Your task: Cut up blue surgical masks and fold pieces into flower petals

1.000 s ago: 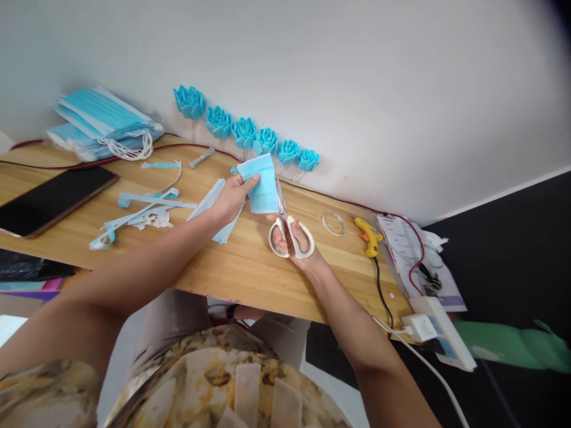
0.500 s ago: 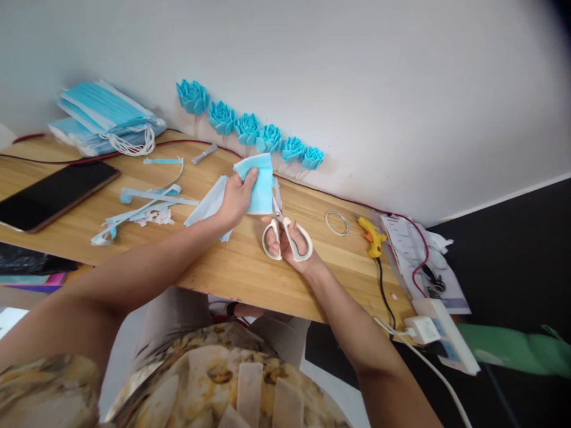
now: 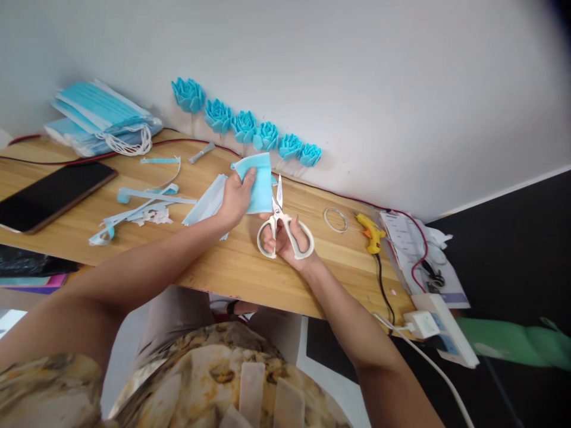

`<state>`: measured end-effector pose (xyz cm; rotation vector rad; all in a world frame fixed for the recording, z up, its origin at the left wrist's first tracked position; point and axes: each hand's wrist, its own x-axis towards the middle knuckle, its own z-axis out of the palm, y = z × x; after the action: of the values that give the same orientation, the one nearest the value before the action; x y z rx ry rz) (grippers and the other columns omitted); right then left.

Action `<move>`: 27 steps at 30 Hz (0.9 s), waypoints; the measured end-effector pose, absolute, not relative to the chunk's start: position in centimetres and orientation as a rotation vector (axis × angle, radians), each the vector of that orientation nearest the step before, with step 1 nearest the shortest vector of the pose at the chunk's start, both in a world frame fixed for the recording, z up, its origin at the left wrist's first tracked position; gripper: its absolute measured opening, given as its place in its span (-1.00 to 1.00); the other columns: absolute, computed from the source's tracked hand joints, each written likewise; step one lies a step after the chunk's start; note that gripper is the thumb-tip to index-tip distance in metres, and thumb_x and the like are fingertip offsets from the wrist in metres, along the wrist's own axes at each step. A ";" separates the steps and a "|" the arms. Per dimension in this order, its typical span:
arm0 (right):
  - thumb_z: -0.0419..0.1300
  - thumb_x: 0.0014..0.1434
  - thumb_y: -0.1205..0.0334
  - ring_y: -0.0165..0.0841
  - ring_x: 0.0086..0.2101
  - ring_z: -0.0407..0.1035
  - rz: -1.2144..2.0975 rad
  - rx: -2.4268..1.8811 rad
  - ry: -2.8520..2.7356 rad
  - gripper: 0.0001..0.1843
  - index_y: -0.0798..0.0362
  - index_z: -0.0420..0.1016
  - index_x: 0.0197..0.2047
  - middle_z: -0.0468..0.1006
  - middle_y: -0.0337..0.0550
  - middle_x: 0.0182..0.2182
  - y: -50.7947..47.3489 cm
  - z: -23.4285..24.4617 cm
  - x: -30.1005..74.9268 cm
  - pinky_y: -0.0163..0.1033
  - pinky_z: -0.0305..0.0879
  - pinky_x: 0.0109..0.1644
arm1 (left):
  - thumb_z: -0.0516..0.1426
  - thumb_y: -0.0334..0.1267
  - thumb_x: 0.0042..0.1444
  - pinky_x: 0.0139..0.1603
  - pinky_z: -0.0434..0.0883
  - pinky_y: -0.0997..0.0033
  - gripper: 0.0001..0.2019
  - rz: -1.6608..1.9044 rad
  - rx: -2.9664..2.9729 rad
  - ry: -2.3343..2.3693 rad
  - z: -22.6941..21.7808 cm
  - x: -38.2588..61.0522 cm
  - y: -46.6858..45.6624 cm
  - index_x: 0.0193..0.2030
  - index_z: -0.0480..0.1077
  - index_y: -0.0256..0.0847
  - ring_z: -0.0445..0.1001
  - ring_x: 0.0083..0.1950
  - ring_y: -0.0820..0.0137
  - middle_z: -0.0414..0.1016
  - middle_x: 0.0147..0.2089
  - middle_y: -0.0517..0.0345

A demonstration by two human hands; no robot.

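My left hand [image 3: 235, 199] pinches a light blue piece of mask fabric [image 3: 259, 185] and holds it up over the wooden table [image 3: 232, 267]. My right hand [image 3: 288, 241] grips white-handled scissors [image 3: 280, 229], fingers through the loops. The blades point up and stand open against the right edge of the fabric. Another blue fabric sheet [image 3: 203, 205] lies on the table under my left wrist.
A row of blue fabric roses [image 3: 245, 125] leans on the wall. A stack of face masks [image 3: 100, 119], a black phone [image 3: 51, 193] and cut strips [image 3: 143, 205] lie at left. A wire ring [image 3: 335, 219], yellow glue gun [image 3: 369, 230], papers and a power strip [image 3: 444, 330] sit at right.
The scissors handles have spread and the blades have opened beside the fabric. My left hand has lowered the fabric slightly and shifted its grip.
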<state>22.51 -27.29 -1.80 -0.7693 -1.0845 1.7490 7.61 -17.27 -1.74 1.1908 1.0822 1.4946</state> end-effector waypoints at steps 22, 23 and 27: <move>0.31 0.13 -0.42 -0.56 -0.67 0.02 1.681 -0.808 -1.009 -0.30 0.13 0.61 -0.11 0.29 -0.40 -0.65 -27.5 -1.9 22.5 -0.37 -0.06 -0.67 | 0.18 -0.02 0.32 -0.24 0.35 0.35 -0.69 1.467 1.135 1.123 -1.8 7.5 -16.8 -0.35 0.40 -0.18 0.38 -0.32 0.34 0.42 -0.38 0.17; 0.32 0.12 -0.42 -0.56 -0.68 0.01 1.684 -0.803 -1.000 -0.30 0.13 0.61 -0.12 0.28 -0.41 -0.65 -27.5 -1.9 22.5 -0.37 -0.07 -0.67 | 0.18 -0.03 0.32 -0.23 0.34 0.35 -0.70 1.474 1.127 1.119 -1.9 7.5 -16.8 -0.34 0.41 -0.18 0.38 -0.31 0.34 0.43 -0.37 0.17; 0.28 0.15 -0.43 -0.56 -0.68 0.00 1.668 -0.831 -0.999 -0.28 0.13 0.61 -0.09 0.28 -0.40 -0.64 -27.6 -2.1 22.3 -0.37 -0.09 -0.67 | 0.18 -0.07 0.32 -0.14 0.35 0.37 -0.75 1.458 1.049 1.035 -2.1 7.5 -16.6 -0.30 0.41 -0.18 0.42 -0.20 0.33 0.47 -0.29 0.16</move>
<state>22.28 -27.61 -2.09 -0.8313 -0.9990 1.6682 7.50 -16.58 -2.07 1.0491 1.0347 1.4580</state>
